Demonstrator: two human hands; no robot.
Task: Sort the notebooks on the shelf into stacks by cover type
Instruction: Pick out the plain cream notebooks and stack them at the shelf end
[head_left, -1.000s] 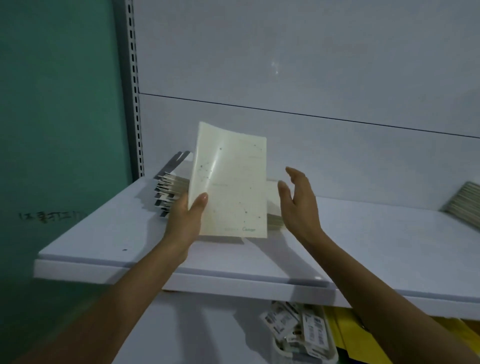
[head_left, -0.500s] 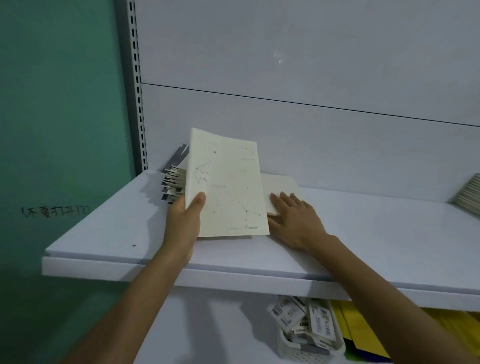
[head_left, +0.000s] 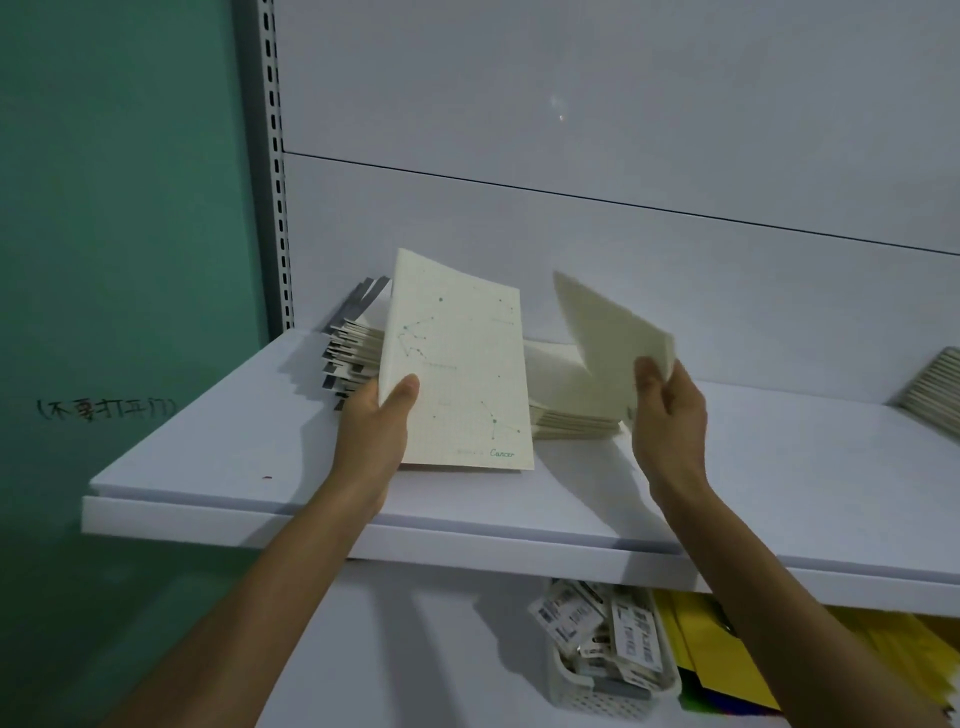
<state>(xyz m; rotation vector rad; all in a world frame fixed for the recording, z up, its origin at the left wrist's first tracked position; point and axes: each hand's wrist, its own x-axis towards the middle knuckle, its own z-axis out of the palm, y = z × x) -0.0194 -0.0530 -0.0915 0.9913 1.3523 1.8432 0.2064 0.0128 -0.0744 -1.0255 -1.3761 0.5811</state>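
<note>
- On the flat white shelf (head_left: 727, 493), your left hand (head_left: 379, 421) grips a thin cream paper notebook with a dotted constellation print and "Cancer" lettering (head_left: 462, 374). Thumb on the front cover at its lower left edge, fingers hidden behind; cover held near upright, facing you.
- Your right hand (head_left: 670, 410) pinches the lower corner of a second plain cream notebook (head_left: 608, 332), tilted up and leftward, blurred, matte surface.
- Hands are apart, one notebook each, both raised above the shelf.
- Between them a low flat stack of cream notebooks (head_left: 566, 415) lies on the shelf.
- Behind the left hand: a fanned, messy pile of notebooks with grey-black edges (head_left: 348, 358).
- Far right edge: another slanted notebook stack (head_left: 935, 395), partly cut off.
- Below the shelf: a white perforated plastic basket of printed tags (head_left: 608, 696), beside yellow sheets (head_left: 727, 654).
</note>
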